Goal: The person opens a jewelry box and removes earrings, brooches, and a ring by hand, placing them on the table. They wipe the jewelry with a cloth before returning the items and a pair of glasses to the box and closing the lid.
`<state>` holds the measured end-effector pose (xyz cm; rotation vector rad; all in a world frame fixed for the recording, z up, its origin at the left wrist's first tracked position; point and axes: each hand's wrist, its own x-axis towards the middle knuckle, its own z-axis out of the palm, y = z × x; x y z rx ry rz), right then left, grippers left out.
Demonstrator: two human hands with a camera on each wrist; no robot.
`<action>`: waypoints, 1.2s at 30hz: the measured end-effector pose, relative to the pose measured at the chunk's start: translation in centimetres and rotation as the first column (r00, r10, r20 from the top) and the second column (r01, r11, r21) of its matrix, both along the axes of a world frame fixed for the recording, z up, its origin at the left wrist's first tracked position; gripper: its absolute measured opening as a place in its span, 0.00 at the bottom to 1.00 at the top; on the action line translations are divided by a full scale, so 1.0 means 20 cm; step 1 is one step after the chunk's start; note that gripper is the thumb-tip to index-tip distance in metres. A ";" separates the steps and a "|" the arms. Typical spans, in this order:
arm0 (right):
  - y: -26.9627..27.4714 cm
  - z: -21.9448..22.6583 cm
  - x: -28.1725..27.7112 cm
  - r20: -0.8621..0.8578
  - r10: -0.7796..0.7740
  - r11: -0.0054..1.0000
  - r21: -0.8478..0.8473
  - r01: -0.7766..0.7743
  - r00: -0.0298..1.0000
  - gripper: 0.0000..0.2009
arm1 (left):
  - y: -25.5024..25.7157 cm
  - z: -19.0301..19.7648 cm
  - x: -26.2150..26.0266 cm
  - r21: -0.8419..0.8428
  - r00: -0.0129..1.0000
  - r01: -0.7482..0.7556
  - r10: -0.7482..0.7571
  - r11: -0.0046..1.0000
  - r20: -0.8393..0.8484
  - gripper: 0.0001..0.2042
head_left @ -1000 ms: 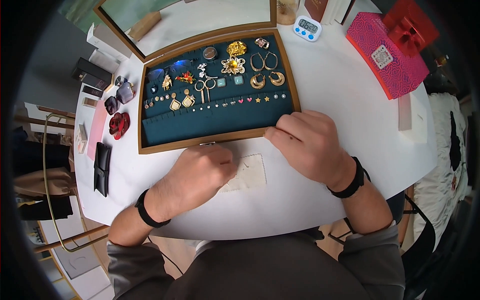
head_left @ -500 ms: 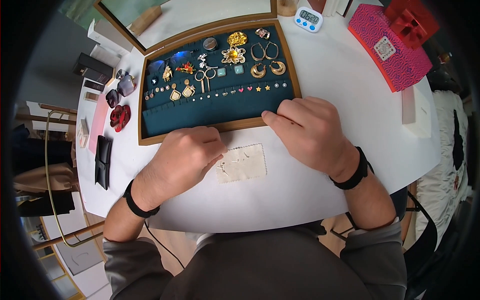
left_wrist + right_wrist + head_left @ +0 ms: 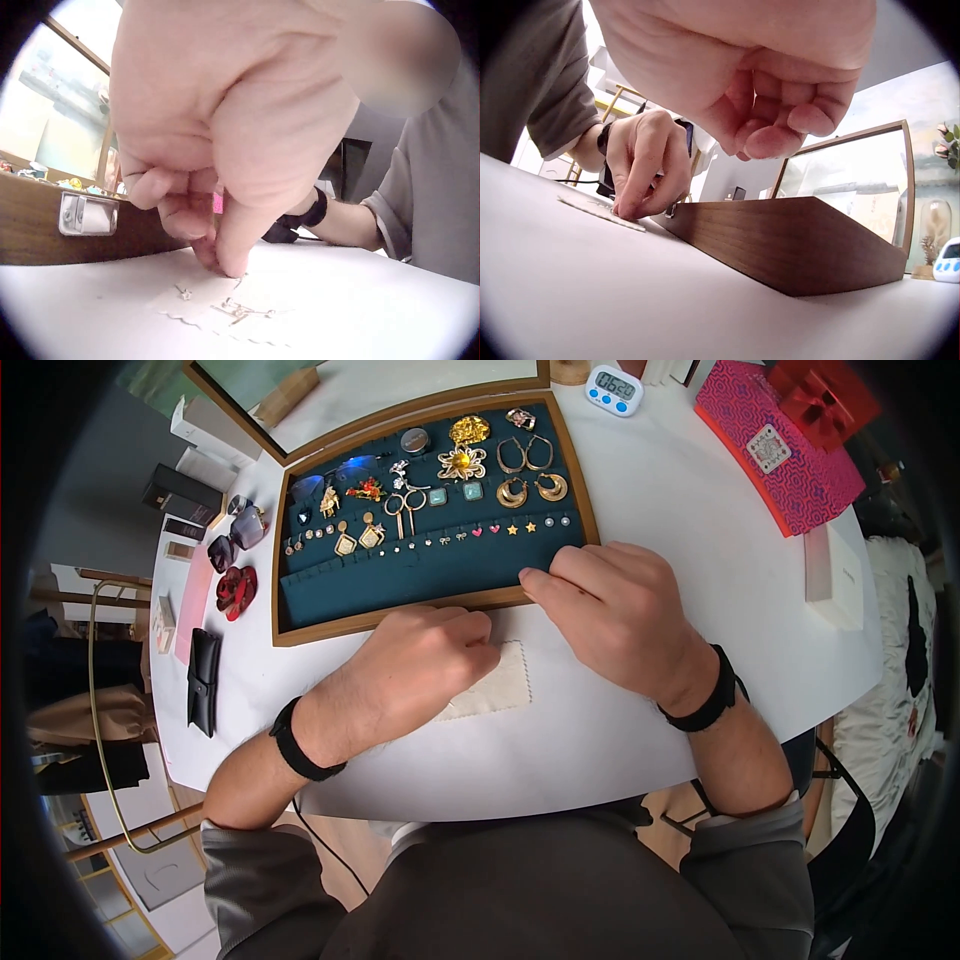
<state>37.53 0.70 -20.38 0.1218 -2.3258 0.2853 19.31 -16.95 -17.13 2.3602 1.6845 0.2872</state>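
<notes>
In the head view my left hand [image 3: 415,665] reaches over a small cream cloth [image 3: 507,685] with a zigzag edge. Its thumb and forefinger meet low at the cloth and pinch a tiny pin-like piece in the left wrist view, beside several small silvery earrings [image 3: 247,309]. My right hand [image 3: 615,620] hangs with curled fingers by the front right corner of the open wooden jewellery box [image 3: 400,619]; no object shows in it. Rows of earrings, brooches and glasses fill the box's dark green lining, above a bare front strip [image 3: 390,588].
A white timer [image 3: 613,391] and a pink patterned box [image 3: 770,450] stand behind, to the right. Sunglasses [image 3: 237,540], a red flower [image 3: 236,592] and a black case [image 3: 203,682] lie left of the jewellery box. A white box [image 3: 833,578] is at the far right.
My left hand lifted off the cloth, uncovering the small pieces, then came back right and down over it. My right hand shifted slightly upward in view, staying near the box corner.
</notes>
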 end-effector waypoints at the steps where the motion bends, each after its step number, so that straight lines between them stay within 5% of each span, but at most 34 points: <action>1: 0.00 0.00 0.00 0.007 -0.018 1.000 0.016 0.017 1.000 0.06 | 0.01 0.00 0.00 -0.002 1.000 0.002 -0.002 1.000 0.001 0.05; 36: 0.00 -0.02 0.00 0.030 -0.056 0.997 0.061 0.054 0.998 0.06 | 0.02 0.02 0.01 -0.033 0.992 0.093 -0.095 0.995 -0.081 0.06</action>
